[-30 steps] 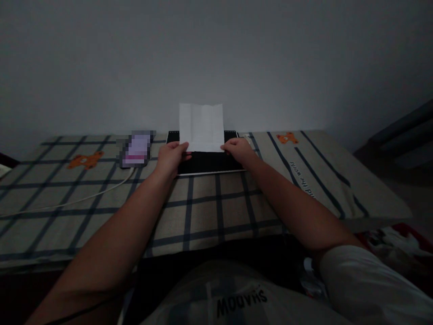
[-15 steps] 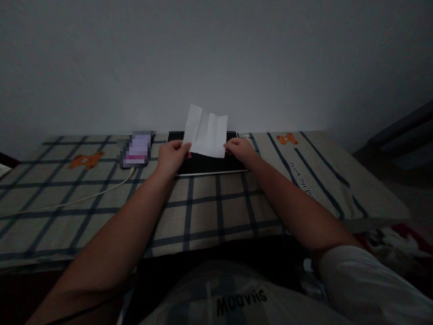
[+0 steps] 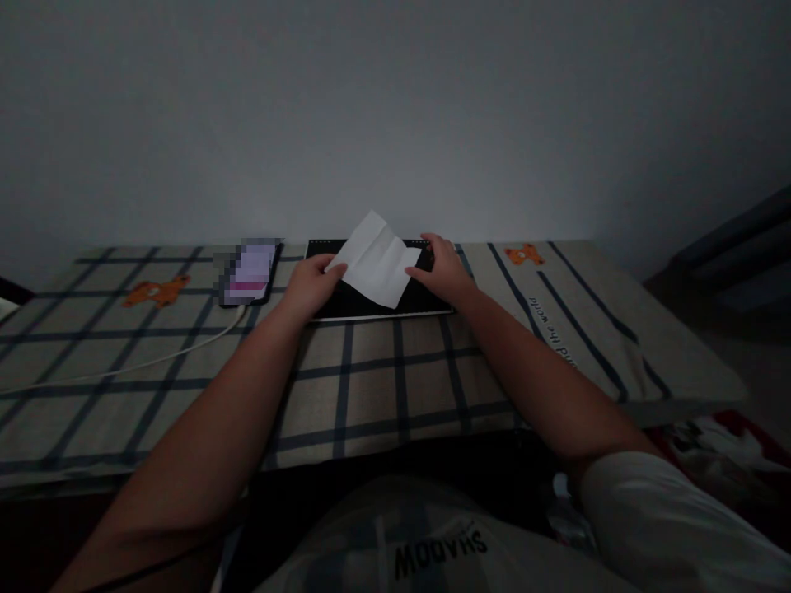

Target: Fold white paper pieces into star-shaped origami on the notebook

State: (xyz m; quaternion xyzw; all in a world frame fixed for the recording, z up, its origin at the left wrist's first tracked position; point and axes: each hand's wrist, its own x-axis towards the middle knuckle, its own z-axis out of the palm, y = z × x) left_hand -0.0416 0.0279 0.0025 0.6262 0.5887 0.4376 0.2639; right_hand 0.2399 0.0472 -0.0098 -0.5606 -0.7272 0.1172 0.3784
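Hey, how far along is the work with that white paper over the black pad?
Done: the white paper already shows fold creases. In hand: the left hand pinches one corner and the right hand the opposite edge, holding it tilted above the black pad. Left: it is not yet flat on the pad.

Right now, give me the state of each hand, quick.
Left hand: pinching the left corner of the paper.
Right hand: at the paper's right edge; grip cannot be told.

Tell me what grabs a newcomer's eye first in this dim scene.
The white creased paper stands out brightest, tilted above a black pad at the far middle of the plaid bedsheet. The left hand pinches its left corner, while the right hand rests at its right edge. A phone lies to the left.
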